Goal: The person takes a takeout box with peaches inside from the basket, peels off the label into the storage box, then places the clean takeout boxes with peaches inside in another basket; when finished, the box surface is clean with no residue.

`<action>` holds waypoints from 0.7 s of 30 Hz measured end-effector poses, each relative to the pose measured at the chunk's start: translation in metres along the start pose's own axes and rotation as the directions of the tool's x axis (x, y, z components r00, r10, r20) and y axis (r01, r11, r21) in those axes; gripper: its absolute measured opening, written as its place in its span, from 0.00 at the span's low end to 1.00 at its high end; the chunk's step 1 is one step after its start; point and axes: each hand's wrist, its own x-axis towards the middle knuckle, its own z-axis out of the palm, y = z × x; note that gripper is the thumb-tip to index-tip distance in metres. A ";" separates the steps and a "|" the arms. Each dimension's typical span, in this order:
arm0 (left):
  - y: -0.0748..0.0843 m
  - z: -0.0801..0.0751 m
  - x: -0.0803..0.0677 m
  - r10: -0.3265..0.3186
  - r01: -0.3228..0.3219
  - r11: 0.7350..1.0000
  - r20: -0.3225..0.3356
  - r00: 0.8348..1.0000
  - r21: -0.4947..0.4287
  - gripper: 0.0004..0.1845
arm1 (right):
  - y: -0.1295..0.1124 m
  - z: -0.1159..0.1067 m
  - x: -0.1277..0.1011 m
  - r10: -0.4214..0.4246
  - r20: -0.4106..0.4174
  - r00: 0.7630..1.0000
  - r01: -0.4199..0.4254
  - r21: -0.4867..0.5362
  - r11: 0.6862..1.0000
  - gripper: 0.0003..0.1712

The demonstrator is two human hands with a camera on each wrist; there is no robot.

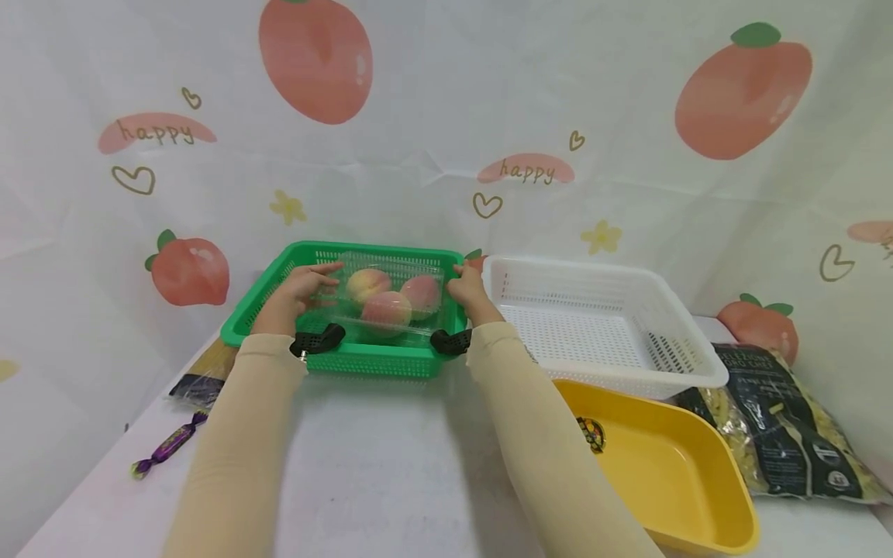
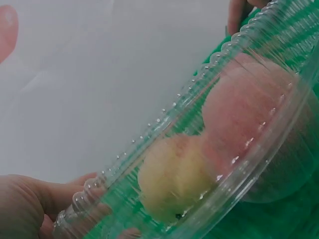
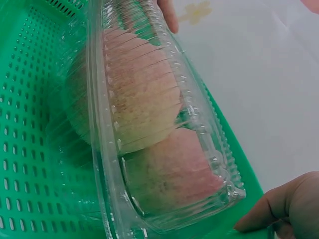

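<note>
A clear plastic clamshell box (image 1: 328, 314) with three peaches (image 1: 386, 310) in it lies in a green slotted basket (image 1: 370, 363) at the back of the table. My left hand (image 1: 296, 293) holds the box's left end; in the left wrist view some fingertips (image 2: 102, 211) show through the ridged plastic. At the basket's right end, my right hand (image 1: 470, 293) grips the rim, a digit over the top and other fingers curled outside, beside the box's corner (image 3: 234, 194). Ridges run along the box's edge. Plastic glare partly veils the peaches.
A white slotted basket (image 1: 670, 341) stands right of the green one. Before it sits a yellow tray (image 1: 670, 480), partly behind my right sleeve. A dark pasta bag (image 1: 774, 426) lies far right. On the left are a purple-wrapped candy (image 1: 170, 446) and another plastic packet (image 1: 202, 380).
</note>
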 end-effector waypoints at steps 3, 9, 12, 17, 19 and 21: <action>-0.001 0.002 0.002 -0.009 0.009 1.000 -0.009 1.000 0.005 0.27 | 0.001 -0.002 -0.001 0.006 -0.003 1.000 -0.006 -0.005 1.000 0.34; -0.002 0.003 0.006 -0.050 0.048 0.995 0.028 0.998 0.088 0.27 | 0.000 -0.005 -0.002 -0.002 -0.003 1.000 0.002 -0.002 1.000 0.34; -0.003 0.002 0.007 -0.078 0.067 0.987 0.064 0.995 0.148 0.27 | 0.000 -0.007 -0.002 0.003 0.006 1.000 -0.003 0.006 1.000 0.34; -0.004 0.002 0.007 -0.070 0.052 0.976 0.078 0.994 0.214 0.27 | -0.006 -0.010 -0.005 0.009 0.036 0.999 -0.010 0.028 1.000 0.34; -0.004 0.002 0.005 -0.045 0.030 0.970 0.058 0.997 0.241 0.27 | -0.011 -0.012 -0.008 0.010 0.065 0.998 -0.012 0.028 1.000 0.33; -0.003 0.003 0.003 -0.006 0.002 0.967 0.015 1.000 0.254 0.27 | -0.016 -0.016 -0.011 0.014 0.102 0.995 -0.015 0.011 1.000 0.32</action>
